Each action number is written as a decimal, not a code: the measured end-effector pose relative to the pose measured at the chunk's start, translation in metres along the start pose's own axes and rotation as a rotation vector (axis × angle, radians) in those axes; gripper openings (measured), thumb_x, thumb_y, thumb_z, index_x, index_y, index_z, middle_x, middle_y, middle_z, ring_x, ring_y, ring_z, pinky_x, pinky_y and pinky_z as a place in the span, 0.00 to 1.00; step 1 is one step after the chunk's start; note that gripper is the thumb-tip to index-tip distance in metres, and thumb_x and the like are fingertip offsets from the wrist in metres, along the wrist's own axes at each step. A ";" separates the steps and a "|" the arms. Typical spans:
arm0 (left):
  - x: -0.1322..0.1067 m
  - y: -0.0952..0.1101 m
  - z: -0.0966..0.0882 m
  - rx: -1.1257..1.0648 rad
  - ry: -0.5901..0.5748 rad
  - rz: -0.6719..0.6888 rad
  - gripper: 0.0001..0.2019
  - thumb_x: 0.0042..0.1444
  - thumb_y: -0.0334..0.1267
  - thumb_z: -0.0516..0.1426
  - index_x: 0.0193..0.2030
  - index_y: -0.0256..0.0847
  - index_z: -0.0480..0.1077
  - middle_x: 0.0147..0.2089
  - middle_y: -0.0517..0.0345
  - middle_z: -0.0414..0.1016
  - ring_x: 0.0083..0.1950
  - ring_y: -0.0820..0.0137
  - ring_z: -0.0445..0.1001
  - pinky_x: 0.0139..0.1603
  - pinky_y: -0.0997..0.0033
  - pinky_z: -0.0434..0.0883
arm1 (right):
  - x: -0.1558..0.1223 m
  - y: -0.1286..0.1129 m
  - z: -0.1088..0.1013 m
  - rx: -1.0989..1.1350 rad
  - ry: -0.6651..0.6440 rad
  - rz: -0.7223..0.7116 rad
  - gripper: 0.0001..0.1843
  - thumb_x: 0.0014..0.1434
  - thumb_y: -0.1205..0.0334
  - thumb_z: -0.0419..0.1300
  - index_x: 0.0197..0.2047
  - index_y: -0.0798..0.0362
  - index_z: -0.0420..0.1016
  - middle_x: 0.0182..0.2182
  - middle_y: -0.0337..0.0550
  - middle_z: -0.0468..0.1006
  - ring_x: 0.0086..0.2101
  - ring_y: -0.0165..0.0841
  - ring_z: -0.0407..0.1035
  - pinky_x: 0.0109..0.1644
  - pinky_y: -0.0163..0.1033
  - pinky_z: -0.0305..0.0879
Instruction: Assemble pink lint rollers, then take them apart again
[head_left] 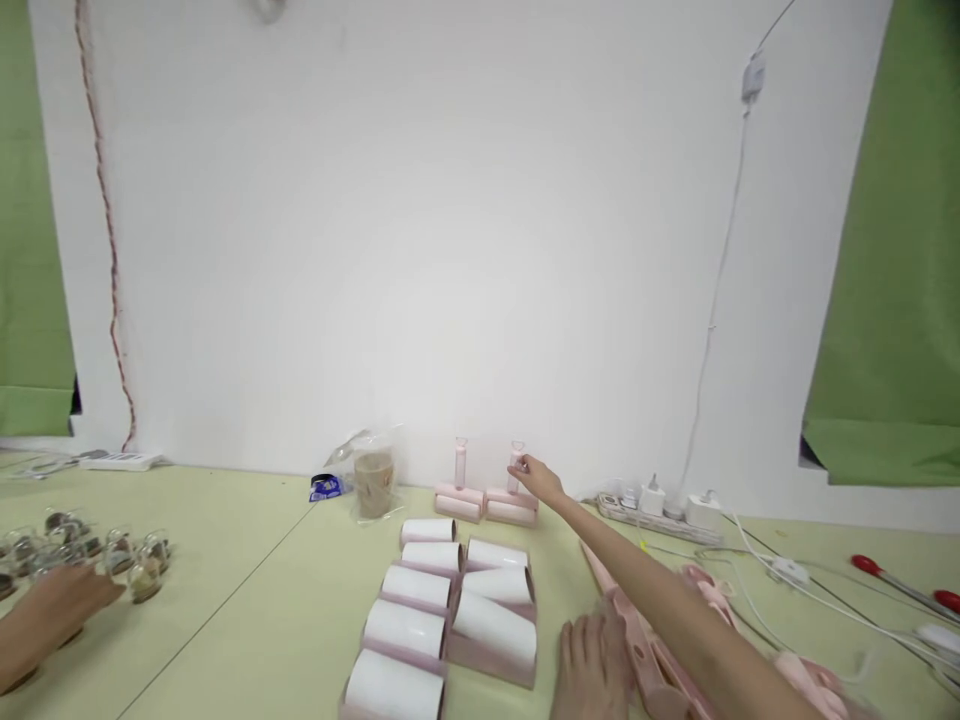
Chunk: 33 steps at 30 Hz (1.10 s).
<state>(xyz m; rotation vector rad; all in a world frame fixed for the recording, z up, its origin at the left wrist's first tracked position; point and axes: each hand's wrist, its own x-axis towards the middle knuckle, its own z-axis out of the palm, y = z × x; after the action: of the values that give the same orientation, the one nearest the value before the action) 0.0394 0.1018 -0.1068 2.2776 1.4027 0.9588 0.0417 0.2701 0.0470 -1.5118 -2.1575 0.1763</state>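
Note:
My right hand (536, 478) is closed, thumb and fingers pinching the upright handle of a pink lint roller (512, 507) by the wall. A second pink lint roller (460, 502) stands just to its left, its clear handle pointing up. My left hand (589, 660) lies low on the table, fingers stretched forward and a little blurred. It is beside long pink plastic parts (645, 650), partly hidden under my right forearm. To its left are two columns of white paper rolls in pink holders (491, 635).
Another person's hand (64, 605) is among small glass domes (142, 575) at far left. A bagged cup (373, 485) and blue packet (325, 488) stand near the wall. A power strip (660, 520), white cables and red-handled tool (866, 565) lie to the right.

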 end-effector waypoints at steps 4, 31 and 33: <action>-0.026 0.018 -0.026 -0.012 0.475 0.194 0.25 0.48 0.37 0.54 0.53 0.39 0.53 0.50 0.45 0.64 0.53 0.58 0.62 0.53 0.56 0.62 | -0.026 0.002 -0.042 -0.022 0.136 -0.035 0.15 0.59 0.55 0.49 0.45 0.55 0.64 0.34 0.45 0.73 0.35 0.35 0.68 0.37 0.40 0.61; -0.058 0.052 -0.111 -1.106 0.243 -0.382 0.27 0.39 0.56 0.56 0.42 0.39 0.64 0.39 0.45 0.73 0.47 0.53 0.68 0.46 0.56 0.64 | -0.278 0.049 -0.129 0.488 0.597 -0.560 0.14 0.46 0.64 0.58 0.39 0.49 0.69 0.29 0.42 0.75 0.28 0.34 0.70 0.29 0.35 0.66; -0.047 0.070 -0.125 -1.323 0.023 -0.564 0.32 0.43 0.63 0.48 0.42 0.36 0.66 0.34 0.45 0.74 0.41 0.53 0.72 0.41 0.56 0.67 | -0.281 0.050 -0.120 0.498 0.378 -0.567 0.14 0.43 0.60 0.59 0.37 0.48 0.71 0.26 0.41 0.76 0.25 0.33 0.70 0.28 0.35 0.66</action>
<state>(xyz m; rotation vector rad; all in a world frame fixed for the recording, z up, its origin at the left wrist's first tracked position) -0.0123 0.0161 0.0059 0.8459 0.8356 1.1619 0.2132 0.0121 0.0423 -0.5753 -1.9481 0.1925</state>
